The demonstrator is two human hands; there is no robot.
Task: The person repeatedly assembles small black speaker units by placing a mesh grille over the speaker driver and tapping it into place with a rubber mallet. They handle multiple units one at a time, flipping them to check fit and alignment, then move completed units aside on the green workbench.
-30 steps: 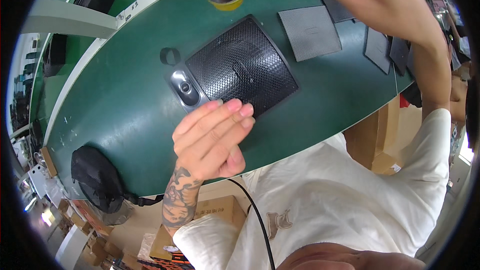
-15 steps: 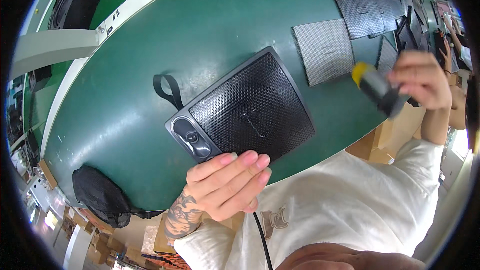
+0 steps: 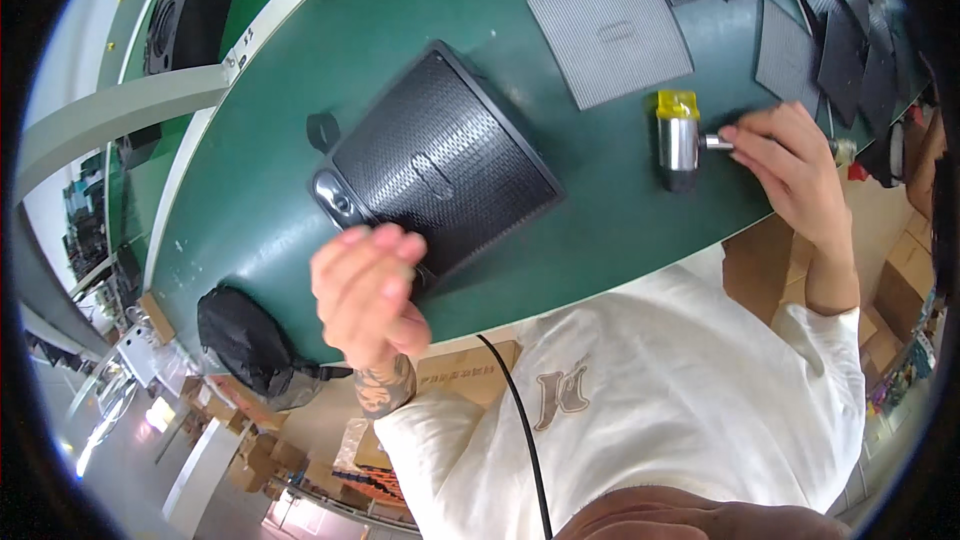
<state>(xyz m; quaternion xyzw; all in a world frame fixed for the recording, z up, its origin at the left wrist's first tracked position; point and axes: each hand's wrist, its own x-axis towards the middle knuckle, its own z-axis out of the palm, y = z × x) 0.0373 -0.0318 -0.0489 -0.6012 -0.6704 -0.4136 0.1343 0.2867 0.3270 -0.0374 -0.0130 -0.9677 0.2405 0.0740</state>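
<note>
A black speaker with a perforated mesh front lies at an angle on the green table, its strap loop at the far left corner. My left hand is by the speaker's near left corner, fingers bent, somewhat apart and a little blurred, with nothing seen in them. Toward the right, my right hand closes its fingers round the handle of a mallet with a metal head, a yellow face and a dark face. The mallet's head is over the table, apart from the speaker.
A grey mesh panel lies beyond the mallet. Several dark panels are heaped at the far right. A black bag sits at the table's left edge. A black cable hangs before my shirt.
My left hand has come off the speaker's near edge and moved left. My right hand has turned the mallet and brought it left. The view has shifted too.
</note>
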